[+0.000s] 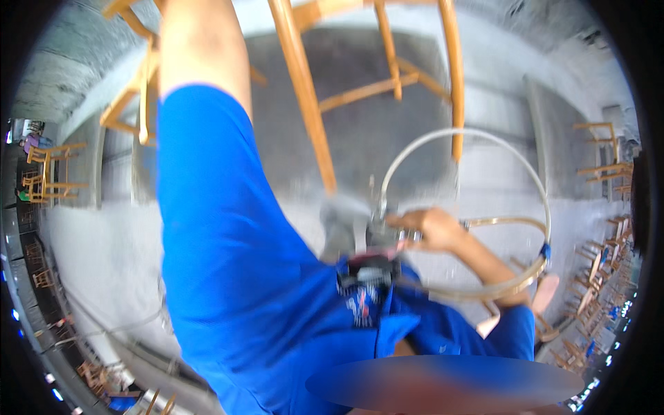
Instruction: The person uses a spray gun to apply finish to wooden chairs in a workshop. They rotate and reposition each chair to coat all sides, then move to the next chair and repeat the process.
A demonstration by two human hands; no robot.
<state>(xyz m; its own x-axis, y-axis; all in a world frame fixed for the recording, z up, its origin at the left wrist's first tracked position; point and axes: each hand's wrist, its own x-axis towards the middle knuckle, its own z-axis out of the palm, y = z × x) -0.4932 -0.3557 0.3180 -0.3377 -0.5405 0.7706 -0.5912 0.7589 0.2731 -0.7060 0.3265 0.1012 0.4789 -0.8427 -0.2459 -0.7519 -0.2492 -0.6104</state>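
Observation:
My right hand [434, 229] is closed around a dark metal spray gun [382, 236], held low in front of my body. The gun is blurred, and a pale haze shows just left of its front end. A clear hose [477, 133] rises from the gun and loops round to the right, and yellowish tubing [477, 293] passes under my right forearm. Ahead stands a wooden chair frame [302, 90], its legs pointing toward me. My left arm [204, 48], in a blue sleeve, reaches up past the upper edge, so its hand is out of sight.
Another wooden frame [142, 90] is at the upper left, beyond my left arm. Many wooden chair frames [588, 277] line the right side, and more [52, 173] are at the far left, near people. A dark grey panel [360, 138] lies behind the chair legs.

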